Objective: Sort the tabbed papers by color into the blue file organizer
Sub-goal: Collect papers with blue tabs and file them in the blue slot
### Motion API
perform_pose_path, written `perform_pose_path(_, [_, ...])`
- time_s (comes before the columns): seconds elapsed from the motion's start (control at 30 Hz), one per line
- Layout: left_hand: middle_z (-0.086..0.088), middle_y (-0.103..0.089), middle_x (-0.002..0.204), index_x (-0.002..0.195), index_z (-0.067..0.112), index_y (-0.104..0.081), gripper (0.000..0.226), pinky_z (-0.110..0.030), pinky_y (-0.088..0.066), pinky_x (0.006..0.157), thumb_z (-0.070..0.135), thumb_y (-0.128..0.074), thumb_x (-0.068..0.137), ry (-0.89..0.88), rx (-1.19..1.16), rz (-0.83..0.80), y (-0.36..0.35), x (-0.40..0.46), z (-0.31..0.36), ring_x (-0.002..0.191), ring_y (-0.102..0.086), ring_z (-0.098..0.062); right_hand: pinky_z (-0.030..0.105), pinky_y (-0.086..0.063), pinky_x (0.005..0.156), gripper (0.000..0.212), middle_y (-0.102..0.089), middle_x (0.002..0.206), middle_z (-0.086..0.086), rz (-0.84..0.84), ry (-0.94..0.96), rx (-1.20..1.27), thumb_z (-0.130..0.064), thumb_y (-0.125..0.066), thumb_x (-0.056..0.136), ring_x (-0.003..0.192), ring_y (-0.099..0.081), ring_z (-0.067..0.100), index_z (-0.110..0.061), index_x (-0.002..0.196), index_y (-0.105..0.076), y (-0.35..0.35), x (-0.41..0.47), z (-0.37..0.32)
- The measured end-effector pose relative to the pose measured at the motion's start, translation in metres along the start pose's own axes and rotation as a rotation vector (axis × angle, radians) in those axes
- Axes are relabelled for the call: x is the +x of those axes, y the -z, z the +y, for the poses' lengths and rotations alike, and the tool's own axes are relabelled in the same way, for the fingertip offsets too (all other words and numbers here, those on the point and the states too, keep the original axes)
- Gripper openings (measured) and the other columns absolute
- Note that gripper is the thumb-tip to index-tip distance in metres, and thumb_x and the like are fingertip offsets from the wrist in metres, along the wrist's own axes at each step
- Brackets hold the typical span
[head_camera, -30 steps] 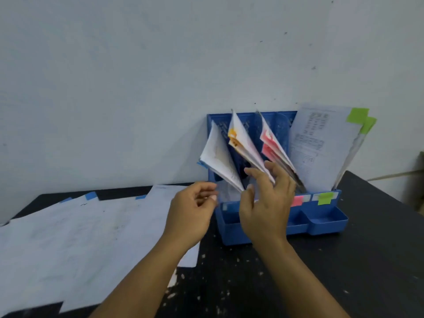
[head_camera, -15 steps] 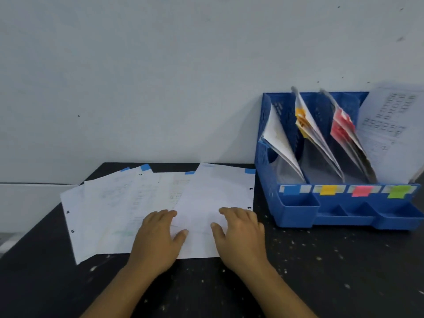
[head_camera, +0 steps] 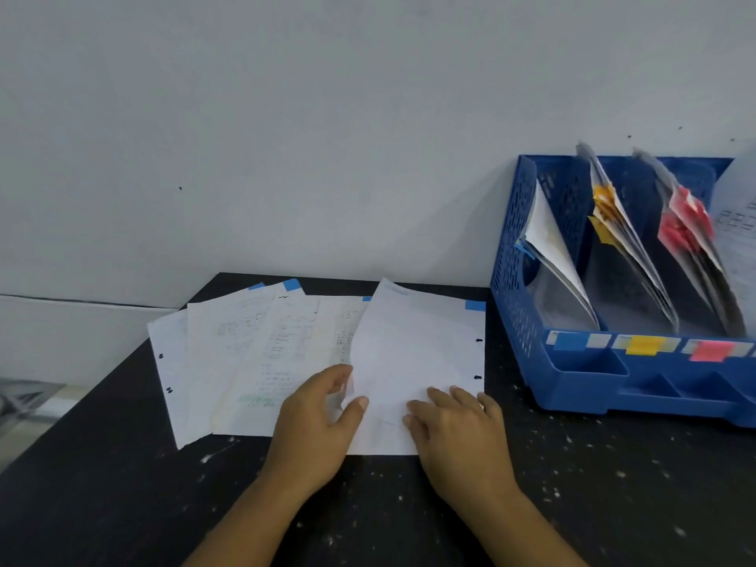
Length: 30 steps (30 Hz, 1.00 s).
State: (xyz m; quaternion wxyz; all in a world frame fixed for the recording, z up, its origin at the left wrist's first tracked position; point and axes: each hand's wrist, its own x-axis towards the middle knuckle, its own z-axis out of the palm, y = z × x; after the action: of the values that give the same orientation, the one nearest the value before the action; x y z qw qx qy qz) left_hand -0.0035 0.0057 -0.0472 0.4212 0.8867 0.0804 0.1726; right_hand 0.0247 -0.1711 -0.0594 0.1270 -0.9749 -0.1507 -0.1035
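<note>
Several white sheets with blue tabs (head_camera: 474, 305) lie fanned on the black table (head_camera: 122, 505). My left hand (head_camera: 315, 423) pinches the left edge of the top sheet (head_camera: 413, 354), thumb on top, and that edge curls up. On the same sheet's lower right part my right hand (head_camera: 454, 423) presses down with its fingers. The blue file organizer (head_camera: 572, 386) stands to the right against the wall. Its slots hold leaning papers with blue (head_camera: 548, 239), yellow (head_camera: 605, 210) and pink (head_camera: 683, 227) tabs. Front labels read blue, yellow, pink.
A white wall (head_camera: 286, 137) rises right behind the table. The table's left edge runs diagonally at the lower left, with floor clutter (head_camera: 24, 399) beyond it. Another printed sheet (head_camera: 736, 223) is cut off by the right frame edge.
My hands came from the organizer's slots down to the fanned sheets. Since half a second ago, my left hand has slid right and taken the top sheet's left edge, which has lifted.
</note>
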Motion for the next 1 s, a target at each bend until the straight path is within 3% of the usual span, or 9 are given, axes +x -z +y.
perform_pose_path(0.1, [0.017,-0.064,0.104,0.118,0.036,-0.057,0.034,-0.020,-0.052,0.081,0.036,-0.068,0.086,0.077,-0.173,0.090,0.003,0.003,0.008,0.095,-0.062,-0.004,0.044,-0.049,0.092,0.027,-0.072,0.097,-0.012,0.026,0.000,0.093,-0.050,-0.054,0.085,0.105,-0.065,0.019,-0.033,0.084,-0.075,-0.001,-0.004,0.003])
perform_pose_path(0.17, [0.014,-0.061,0.105,0.119,0.039,-0.051,0.035,-0.015,-0.046,0.067,0.041,-0.064,0.087,0.178,-0.281,0.137,0.008,0.008,0.013,0.088,-0.061,-0.007,0.040,-0.045,0.099,0.034,-0.070,0.103,-0.013,0.018,0.056,0.121,-0.055,-0.049,0.089,0.111,-0.061,0.016,-0.032,0.089,-0.075,-0.003,-0.008,0.006])
perform_pose_path(0.3, [0.008,-0.054,0.115,0.139,0.039,-0.033,0.065,-0.032,-0.048,0.078,0.044,-0.068,0.085,0.377,-0.360,0.089,0.017,0.017,0.011,0.102,-0.055,-0.016,0.036,-0.040,0.106,0.044,-0.069,0.112,-0.016,0.009,0.164,0.230,-0.061,-0.040,0.088,0.118,-0.056,0.009,-0.035,0.094,-0.075,-0.004,-0.015,0.007])
perform_pose_path(0.43, [0.005,-0.061,0.118,0.143,0.043,-0.025,0.078,-0.052,-0.054,0.086,0.017,-0.071,0.086,0.454,-0.361,-0.012,0.023,0.018,-0.001,0.105,-0.060,-0.021,0.032,-0.045,0.100,0.039,-0.069,0.106,-0.018,0.047,0.170,0.297,-0.060,-0.046,0.089,0.110,-0.057,0.003,-0.034,0.098,-0.074,0.004,-0.017,0.005])
perform_pose_path(0.5, [0.003,-0.065,0.118,0.142,0.043,-0.028,0.076,-0.049,-0.057,0.080,0.009,-0.068,0.087,0.466,-0.439,-0.038,0.027,0.018,-0.005,0.103,-0.063,-0.021,0.031,-0.041,0.103,0.043,-0.062,0.124,-0.016,0.077,0.036,0.275,-0.060,-0.047,0.090,0.119,-0.048,0.007,-0.034,0.120,-0.065,0.012,-0.015,0.002])
perform_pose_path(0.57, [0.002,-0.067,0.115,0.139,0.041,-0.035,0.071,-0.040,-0.057,0.070,0.004,-0.067,0.087,0.474,-0.536,-0.050,0.029,0.016,-0.007,0.100,-0.065,-0.021,0.035,-0.032,0.108,0.059,-0.047,0.142,-0.015,-0.004,-0.144,0.212,-0.066,-0.039,0.090,0.132,-0.035,0.012,-0.037,0.141,-0.043,0.021,-0.012,0.004])
perform_pose_path(0.67, [-0.002,-0.068,0.114,0.134,0.034,-0.046,0.062,-0.039,-0.057,0.072,-0.002,-0.065,0.087,0.506,-0.685,-0.078,0.027,0.013,-0.005,0.100,-0.067,-0.025,0.040,-0.033,0.108,0.071,-0.044,0.145,-0.011,-0.139,-0.296,0.224,-0.072,-0.037,0.087,0.134,-0.034,0.018,-0.038,0.148,-0.024,0.032,-0.007,0.006])
perform_pose_path(0.83, [0.003,-0.069,0.112,0.138,0.042,-0.034,0.072,-0.041,-0.056,0.081,0.005,-0.069,0.086,0.445,-0.640,-0.174,0.019,0.005,0.006,0.099,-0.068,-0.020,0.041,-0.044,0.100,0.078,-0.049,0.140,0.002,-0.149,-0.549,0.659,-0.041,-0.071,0.084,0.125,-0.049,0.022,-0.035,0.147,-0.025,0.049,-0.003,0.016])
perform_pose_path(1.0, [0.013,-0.070,0.113,0.144,0.052,-0.017,0.091,-0.048,-0.049,0.098,0.013,-0.073,0.084,0.340,-0.528,-0.257,0.012,0.000,0.008,0.105,-0.066,-0.014,0.043,-0.049,0.093,0.077,-0.056,0.129,0.006,-0.217,-0.677,0.834,-0.017,-0.075,0.083,0.114,-0.056,0.026,-0.031,0.146,-0.032,0.060,0.000,0.030])
